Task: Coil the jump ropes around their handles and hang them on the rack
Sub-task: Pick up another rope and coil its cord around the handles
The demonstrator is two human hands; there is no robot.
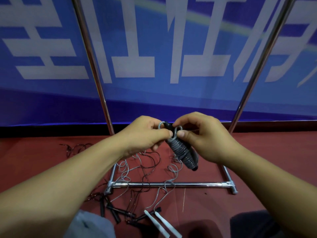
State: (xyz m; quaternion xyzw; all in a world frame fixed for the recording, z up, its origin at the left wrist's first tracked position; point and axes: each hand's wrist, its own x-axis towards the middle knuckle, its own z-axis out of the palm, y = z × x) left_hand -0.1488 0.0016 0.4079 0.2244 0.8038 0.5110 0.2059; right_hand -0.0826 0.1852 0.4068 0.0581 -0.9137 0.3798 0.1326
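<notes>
Blue banner (154, 48): large white characters, cropped, unreadable.

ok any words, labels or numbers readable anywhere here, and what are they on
Blue banner behind the rack: large white characters, cropped at the top and sides of the picture, so none can be read whole.
Coiled jump rope, held by the left hand and the right hand: no label visible.
White handles on the floor: no print visible.

the rack (171, 184) poles run off the top edge. fingers (181, 133) hide the top of the coiled rope (182, 154).
</notes>
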